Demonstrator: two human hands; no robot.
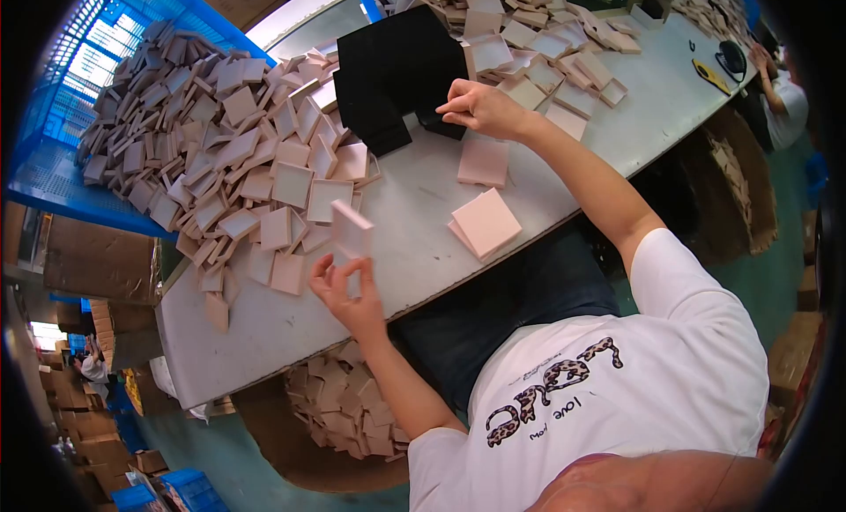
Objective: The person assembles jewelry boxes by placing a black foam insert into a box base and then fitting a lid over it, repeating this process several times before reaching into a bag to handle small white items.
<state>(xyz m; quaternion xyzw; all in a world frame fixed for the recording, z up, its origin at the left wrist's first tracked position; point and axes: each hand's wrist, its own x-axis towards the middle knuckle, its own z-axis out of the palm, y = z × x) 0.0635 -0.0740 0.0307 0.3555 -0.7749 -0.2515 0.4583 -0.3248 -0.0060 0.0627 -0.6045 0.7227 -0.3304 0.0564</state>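
Observation:
Fingers apart and curved, my left hand (350, 293) is by the left pile. Just beyond its fingertips a shallow pale-pink box piece (352, 230) stands tilted and slightly blurred; no grip on it shows. My right hand (485, 109) has its fingertips pinched together in front of a black box-like stand (401, 67) with a notch in its near side. What lies in that pinch, if anything, is too small to make out. A flat pink piece (483, 163) lies below the right hand. Nearer the table edge, two overlapping pink pieces (486, 223) lie stacked askew.
A large heap of pink box pieces (238, 151) spills from a blue crate (44, 177) onto the grey table (414, 239). More pieces (529, 49) lie behind the stand. A yellow cutter (710, 77) is at the far right. Below the table a carton (291, 450) holds more pieces.

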